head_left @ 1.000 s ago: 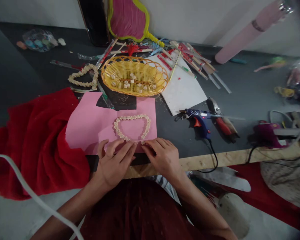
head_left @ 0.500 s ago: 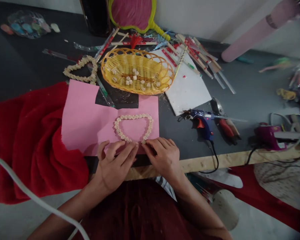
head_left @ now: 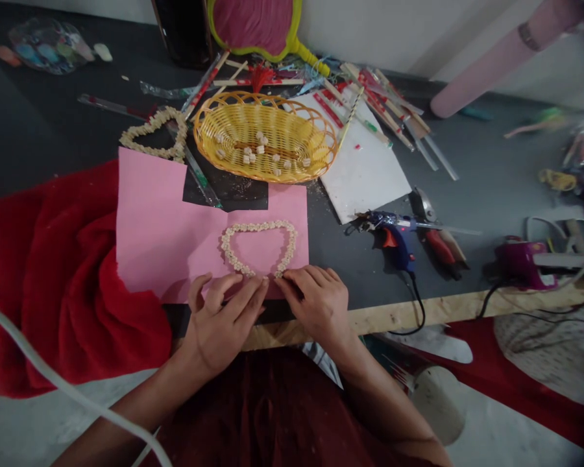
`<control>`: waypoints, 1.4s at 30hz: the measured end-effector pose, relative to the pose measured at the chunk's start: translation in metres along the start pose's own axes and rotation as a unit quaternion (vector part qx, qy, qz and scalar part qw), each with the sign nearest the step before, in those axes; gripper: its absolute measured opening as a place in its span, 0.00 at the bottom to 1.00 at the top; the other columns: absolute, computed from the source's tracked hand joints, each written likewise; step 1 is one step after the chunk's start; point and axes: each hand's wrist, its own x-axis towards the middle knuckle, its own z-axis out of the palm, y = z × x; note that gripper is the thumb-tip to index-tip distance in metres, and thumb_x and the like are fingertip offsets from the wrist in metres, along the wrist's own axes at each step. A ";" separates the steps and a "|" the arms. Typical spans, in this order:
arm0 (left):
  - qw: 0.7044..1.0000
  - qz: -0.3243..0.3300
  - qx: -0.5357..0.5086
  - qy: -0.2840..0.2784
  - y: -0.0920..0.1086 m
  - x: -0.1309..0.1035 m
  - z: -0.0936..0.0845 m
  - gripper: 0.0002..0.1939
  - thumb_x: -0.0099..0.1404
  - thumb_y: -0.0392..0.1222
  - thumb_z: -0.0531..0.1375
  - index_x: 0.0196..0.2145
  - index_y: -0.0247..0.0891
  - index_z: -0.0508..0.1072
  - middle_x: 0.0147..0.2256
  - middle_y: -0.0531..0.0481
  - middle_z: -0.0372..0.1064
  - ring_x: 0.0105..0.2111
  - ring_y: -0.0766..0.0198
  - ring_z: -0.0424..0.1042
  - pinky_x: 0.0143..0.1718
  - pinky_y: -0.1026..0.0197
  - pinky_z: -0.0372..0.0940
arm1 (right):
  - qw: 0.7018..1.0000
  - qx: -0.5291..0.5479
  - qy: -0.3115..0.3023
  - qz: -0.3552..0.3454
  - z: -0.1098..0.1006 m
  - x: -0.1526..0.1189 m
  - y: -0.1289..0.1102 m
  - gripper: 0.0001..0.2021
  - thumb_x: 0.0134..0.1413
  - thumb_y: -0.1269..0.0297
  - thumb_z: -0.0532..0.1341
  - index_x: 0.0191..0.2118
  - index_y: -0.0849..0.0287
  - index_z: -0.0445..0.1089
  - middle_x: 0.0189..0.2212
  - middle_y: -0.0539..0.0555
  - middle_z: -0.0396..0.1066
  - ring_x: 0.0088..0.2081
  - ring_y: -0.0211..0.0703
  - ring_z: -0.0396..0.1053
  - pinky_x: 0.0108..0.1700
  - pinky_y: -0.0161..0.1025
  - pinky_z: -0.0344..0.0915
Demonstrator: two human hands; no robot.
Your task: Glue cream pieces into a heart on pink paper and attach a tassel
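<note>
A heart-shaped outline of small pale beads lies on a pink paper sheet, its lower tip towards me. My left hand is at the heart's lower left side, thumb and forefinger pressed together near the tip, the other fingers bent and apart. At the lower right side, my right hand pinches the end of the bead line with its fingers curled. Both sets of fingertips partly hide the tip. Beyond the paper stands a yellow wicker basket with several loose pale pieces in it.
A second beaded heart lies left of the basket. To the right are a blue glue gun, red-handled pliers and a white board. Red cloth covers the left edge. Sticks and wrappers lie behind.
Both hands and the beaded heart stay almost in place. The whole view has shifted very slightly.
</note>
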 end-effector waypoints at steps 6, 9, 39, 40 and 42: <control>1.000 -0.021 -0.015 0.007 0.001 -0.003 0.004 0.20 0.64 0.44 0.61 0.54 0.43 0.69 0.49 0.53 0.74 0.49 0.53 0.64 0.57 0.45 0.49 | 1.000 0.008 0.014 -0.012 0.000 -0.001 0.002 0.10 0.60 0.56 0.60 0.34 0.57 0.72 0.28 0.50 0.75 0.32 0.40 0.71 0.37 0.39 0.56; 1.000 -0.019 -0.016 0.003 0.001 -0.004 0.004 0.21 0.64 0.44 0.61 0.55 0.43 0.69 0.49 0.53 0.74 0.50 0.54 0.63 0.57 0.44 0.49 | 1.000 0.019 0.009 -0.012 -0.001 -0.001 0.002 0.09 0.60 0.58 0.60 0.34 0.57 0.72 0.28 0.50 0.75 0.32 0.40 0.71 0.38 0.39 0.57; 0.998 -0.010 -0.055 0.021 0.000 -0.010 -0.004 0.13 0.62 0.37 0.63 0.45 0.43 0.74 0.41 0.53 0.76 0.46 0.56 0.64 0.54 0.45 0.55 | 0.996 0.084 0.025 -0.029 -0.009 -0.002 -0.001 0.05 0.61 0.67 0.59 0.37 0.59 0.72 0.33 0.53 0.74 0.36 0.42 0.69 0.40 0.40 0.62; 0.998 -0.013 -0.059 0.015 0.000 -0.012 -0.004 0.12 0.62 0.37 0.62 0.44 0.43 0.74 0.42 0.54 0.76 0.46 0.56 0.64 0.53 0.45 0.55 | 0.996 0.080 0.027 -0.039 -0.009 -0.001 -0.003 0.05 0.61 0.67 0.59 0.39 0.58 0.72 0.34 0.53 0.74 0.36 0.42 0.68 0.41 0.41 0.63; 0.998 -0.016 -0.064 0.013 -0.001 -0.016 -0.003 0.11 0.63 0.36 0.61 0.43 0.45 0.74 0.42 0.55 0.76 0.46 0.56 0.64 0.53 0.45 0.55 | 0.996 0.067 0.023 -0.052 -0.009 0.002 -0.008 0.07 0.61 0.65 0.59 0.41 0.57 0.73 0.36 0.54 0.74 0.38 0.44 0.67 0.42 0.43 0.62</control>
